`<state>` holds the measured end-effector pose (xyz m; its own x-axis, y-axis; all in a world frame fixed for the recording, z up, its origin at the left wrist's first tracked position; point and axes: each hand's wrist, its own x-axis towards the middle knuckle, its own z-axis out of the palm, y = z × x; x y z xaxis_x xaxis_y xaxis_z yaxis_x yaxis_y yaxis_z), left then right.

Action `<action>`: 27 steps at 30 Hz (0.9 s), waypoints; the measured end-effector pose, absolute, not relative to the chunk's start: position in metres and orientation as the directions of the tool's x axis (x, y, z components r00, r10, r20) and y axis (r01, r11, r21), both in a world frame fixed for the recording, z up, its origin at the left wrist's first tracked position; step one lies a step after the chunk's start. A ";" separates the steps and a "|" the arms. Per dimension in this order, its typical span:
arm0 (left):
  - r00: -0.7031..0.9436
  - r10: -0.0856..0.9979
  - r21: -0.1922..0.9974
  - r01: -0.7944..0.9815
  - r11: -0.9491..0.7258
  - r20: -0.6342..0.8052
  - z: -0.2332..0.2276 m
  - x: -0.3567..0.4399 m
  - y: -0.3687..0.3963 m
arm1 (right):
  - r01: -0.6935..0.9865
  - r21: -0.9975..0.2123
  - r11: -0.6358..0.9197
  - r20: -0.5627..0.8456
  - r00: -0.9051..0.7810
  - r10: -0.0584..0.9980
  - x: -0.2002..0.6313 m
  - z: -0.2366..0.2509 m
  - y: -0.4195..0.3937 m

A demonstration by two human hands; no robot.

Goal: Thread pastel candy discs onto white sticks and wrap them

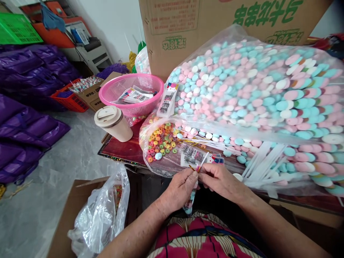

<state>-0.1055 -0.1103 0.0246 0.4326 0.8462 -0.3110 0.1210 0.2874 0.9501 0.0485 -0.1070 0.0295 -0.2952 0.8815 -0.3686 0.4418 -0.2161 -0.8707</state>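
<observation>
A small candy packet [194, 186] was pinched between both hands at the table's near edge.

The packet's top, with its white stick [204, 158], was gripped by the closed fingers of the left hand [180, 188] and right hand [220, 181]; behind were seen a bag of ring candies [161, 141], a pink basket [131, 94] and a lidded cup [113, 123].

Glossy clear plastic bag [242, 46], matt cardboard box [204, 21], pink plastic basket [107, 95]

We count one pink basket [131, 94], one lidded cup [113, 123], one big carton [204, 25], two hands and countless candy discs [258, 86].
</observation>
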 end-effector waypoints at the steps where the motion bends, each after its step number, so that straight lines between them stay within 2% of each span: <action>1: 0.413 0.849 0.944 0.118 0.309 -0.330 0.023 -0.105 -0.111 | 0.456 -0.868 -0.196 -0.346 -0.273 0.898 0.047 0.028 -0.108; 4: 0.325 0.866 0.923 0.062 0.381 -0.379 0.020 -0.104 -0.110 | 0.458 -0.876 -0.153 -0.243 -0.146 0.959 0.044 0.027 -0.112; 6: 0.344 0.848 0.896 -0.038 0.442 -0.403 0.019 -0.104 -0.108 | 0.457 -0.883 -0.104 -0.181 -0.129 0.975 0.044 0.030 -0.115; 9: 0.502 0.715 0.721 -0.232 0.653 -0.486 0.023 -0.107 -0.104 | 0.519 -0.847 0.119 -0.026 -0.264 0.964 0.049 0.041 -0.119; 12: 0.671 0.598 0.538 -0.338 0.772 -0.438 0.027 -0.110 -0.100 | 0.454 -0.828 0.329 0.128 -0.417 0.900 0.057 0.051 -0.118; 13: 0.705 0.585 0.512 -0.357 0.781 -0.402 0.029 -0.111 -0.099 | 0.407 -0.846 0.343 0.137 -0.456 0.880 0.058 0.053 -0.117; 15: 0.708 0.609 0.502 -0.404 0.765 -0.358 0.032 -0.112 -0.097 | 0.346 -0.897 0.275 0.078 -0.490 0.868 0.057 0.053 -0.113; 17: 0.618 0.690 0.523 -0.474 0.709 -0.376 0.035 -0.112 -0.097 | 0.326 -0.933 0.154 -0.006 -0.443 0.897 0.052 0.050 -0.111; 19: 0.508 0.758 0.555 -0.521 0.648 -0.408 0.040 -0.109 -0.096 | 0.361 -0.924 0.124 -0.004 -0.335 0.942 0.043 0.045 -0.112; 21: 0.421 0.807 0.603 -0.536 0.590 -0.415 0.045 -0.105 -0.094 | 0.493 -0.837 0.236 0.141 -0.221 0.965 0.036 0.040 -0.113; 22: 0.374 0.832 0.637 -0.535 0.555 -0.411 0.048 -0.101 -0.094 | 0.583 -0.751 0.309 0.244 -0.189 0.951 0.034 0.039 -0.114; 24: 0.259 0.882 0.709 -0.525 0.471 -0.394 0.052 -0.090 -0.094 | 0.739 -0.524 0.423 0.455 -0.177 0.873 0.036 0.038 -0.111; 27: 0.108 0.936 0.796 -0.499 0.342 -0.334 0.054 -0.072 -0.096 | 0.850 -0.196 0.489 0.626 -0.276 0.730 0.052 0.045 -0.099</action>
